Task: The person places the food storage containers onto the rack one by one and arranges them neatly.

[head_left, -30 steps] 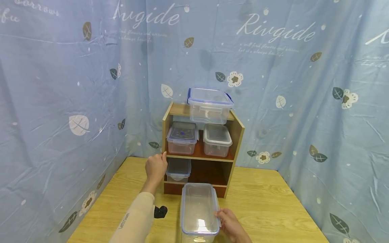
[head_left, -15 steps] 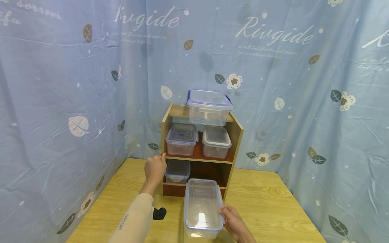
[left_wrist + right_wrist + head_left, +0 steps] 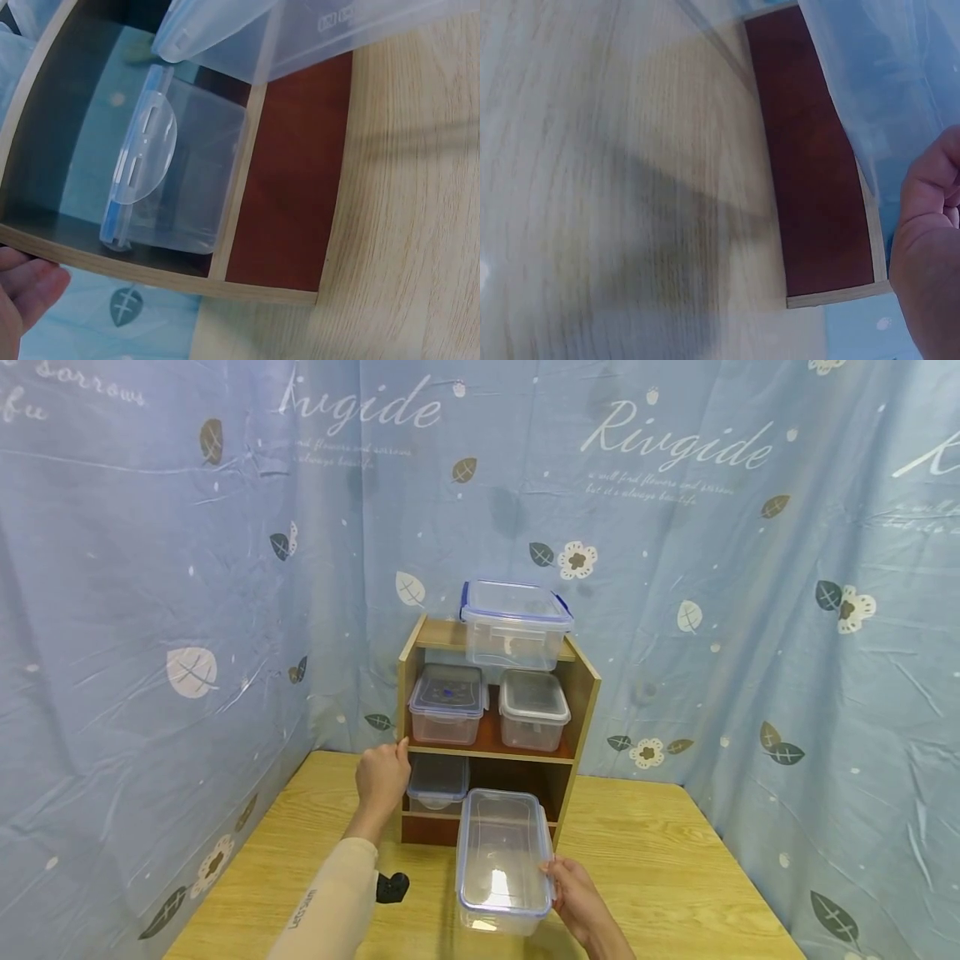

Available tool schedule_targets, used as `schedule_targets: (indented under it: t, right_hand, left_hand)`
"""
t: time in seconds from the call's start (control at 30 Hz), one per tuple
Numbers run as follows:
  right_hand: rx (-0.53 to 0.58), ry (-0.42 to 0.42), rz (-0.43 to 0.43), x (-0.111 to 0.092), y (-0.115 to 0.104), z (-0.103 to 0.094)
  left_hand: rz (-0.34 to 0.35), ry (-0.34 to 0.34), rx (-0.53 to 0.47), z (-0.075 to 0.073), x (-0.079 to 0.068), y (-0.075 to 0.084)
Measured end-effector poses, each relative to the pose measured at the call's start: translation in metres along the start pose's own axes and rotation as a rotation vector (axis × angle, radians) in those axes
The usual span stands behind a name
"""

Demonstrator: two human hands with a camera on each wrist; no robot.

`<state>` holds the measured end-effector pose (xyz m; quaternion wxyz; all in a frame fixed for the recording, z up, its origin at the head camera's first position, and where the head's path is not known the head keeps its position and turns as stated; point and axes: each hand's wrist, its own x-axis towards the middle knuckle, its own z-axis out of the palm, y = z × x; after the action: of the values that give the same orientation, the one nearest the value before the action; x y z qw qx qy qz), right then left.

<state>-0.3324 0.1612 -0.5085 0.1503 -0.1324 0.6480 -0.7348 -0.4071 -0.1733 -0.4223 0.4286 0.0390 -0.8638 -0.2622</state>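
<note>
My right hand [image 3: 579, 893] grips the right side of a clear lidded food container [image 3: 501, 852] with a blue-edged lid. The container is held above the table, in front of the low compartment of a small wooden shelf [image 3: 586, 702]. My left hand [image 3: 382, 777] holds the shelf's left side panel, its fingers [image 3: 36, 289] wrapped at the edge in the left wrist view. A second blue-lidded container [image 3: 191, 172] sits at the left of that low compartment. In the right wrist view the held container [image 3: 877, 67] partly covers the shelf's red base board [image 3: 817, 165].
Two lidded containers, one blue-edged [image 3: 448, 706] and one white-edged [image 3: 535, 710], stand on the middle shelf. A larger container [image 3: 517, 622] with blue clips sits on top. A black object [image 3: 392, 887] lies by the left sleeve. Blue printed curtains [image 3: 487, 485] surround the table [image 3: 645, 868].
The held container has moved forward and slightly right, closer to the low compartment, with my right hand on it. My left hand stays at the shelf's left side.
</note>
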Motion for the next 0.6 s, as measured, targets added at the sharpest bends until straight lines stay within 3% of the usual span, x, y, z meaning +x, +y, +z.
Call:
schedule_targets:
  t: [0.23,0.43,0.6]
  right_hand:
    - [0.0,0.046,-0.025,0.004,-0.004,-0.001]
    - [0.003,0.141,-0.013,0.013,-0.006,-0.005]
    - [0.07,0.216,-0.008,0.023,-0.011,-0.007]
  left_hand:
    - [0.001,0.006,0.005,-0.002,0.0,0.001]
    - [0.005,-0.001,-0.003,-0.001,-0.001,0.001]
    - [0.003,-0.004,0.002,-0.002,-0.001,0.002]
